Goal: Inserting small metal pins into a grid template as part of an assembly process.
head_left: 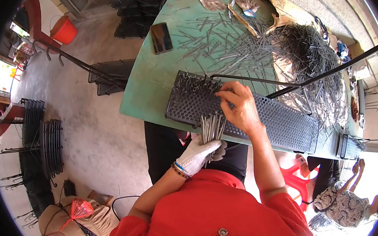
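Note:
My left hand [198,155], in a white knitted glove with grey fingers, is closed round a bundle of thin grey metal rods [212,128] at the table's near edge. The rods fan upward out of the fist. Just beyond them lies a long black perforated rack [282,123] with a grid of round holes. Short dark rods [192,83] stand in the holes at its left end. My bare right hand [242,106] hovers over the rack beside these rods. Its thumb and fingers are pinched together; whatever is between the fingertips is too small to tell.
Loose rods [230,46] spread over the green table [140,87], with a tangled heap [307,49] at the right. A phone [161,38] and work gloves [210,1] lie there too. A black bar [330,72] slants above the rack. Another person [346,203] works at the right.

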A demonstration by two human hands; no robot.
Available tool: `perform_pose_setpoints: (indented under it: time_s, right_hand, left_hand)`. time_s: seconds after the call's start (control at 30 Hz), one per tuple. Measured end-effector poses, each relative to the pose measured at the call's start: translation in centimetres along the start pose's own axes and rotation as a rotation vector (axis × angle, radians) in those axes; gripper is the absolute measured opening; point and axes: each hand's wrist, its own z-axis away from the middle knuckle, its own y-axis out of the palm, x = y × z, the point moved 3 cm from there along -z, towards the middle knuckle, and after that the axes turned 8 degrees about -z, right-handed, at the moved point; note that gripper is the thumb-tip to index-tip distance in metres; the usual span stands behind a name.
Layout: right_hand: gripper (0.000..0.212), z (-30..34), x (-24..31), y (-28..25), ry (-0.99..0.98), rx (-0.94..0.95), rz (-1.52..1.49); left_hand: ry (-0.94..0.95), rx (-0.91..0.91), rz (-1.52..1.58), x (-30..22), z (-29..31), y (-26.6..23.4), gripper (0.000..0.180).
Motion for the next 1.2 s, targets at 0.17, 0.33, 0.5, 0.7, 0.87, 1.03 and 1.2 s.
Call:
perform_pose_setpoints:
  time_s: [0.17,0.33,0.5,0.7,0.87,1.03,1.2]
  right_hand:
    - [0.025,0.1,0.1,-0.5,0.028,-0.125,-0.008]
    - [0.019,1.9,0.8,-1.9,0.370,-0.112,-0.289]
    - [0.019,4.6,0.1,-0.3,0.591,-0.067,-0.506]
    - [0.017,4.8,-0.7,-1.3,0.774,-0.299,-0.672]
    - [0.015,2.8,-1.0,-2.6,0.518,-0.471,-0.489]
    - [0.013,0.7,-0.6,-2.9,0.272,-0.517,-0.252]
    - [0.012,0.2,-1.4,-1.6,0.246,-0.483,-0.233]
  left_hand:
    - [-0.013,0.011,-0.020,-0.1,0.1,0.0,0.021]
    - [0.043,0.024,0.005,-0.6,0.2,0.3,0.021]
    - [0.097,0.016,0.004,-1.5,0.2,1.3,0.021]
    - [-0.010,-0.023,0.027,-0.2,-0.4,0.4,0.019]
    - [-0.013,-0.062,0.044,0.0,-0.2,0.8,0.019]
    - [-0.014,-0.083,0.042,-0.1,-0.1,0.8,0.020]
    - [-0.002,-0.067,0.020,-0.1,-0.1,0.6,0.019]
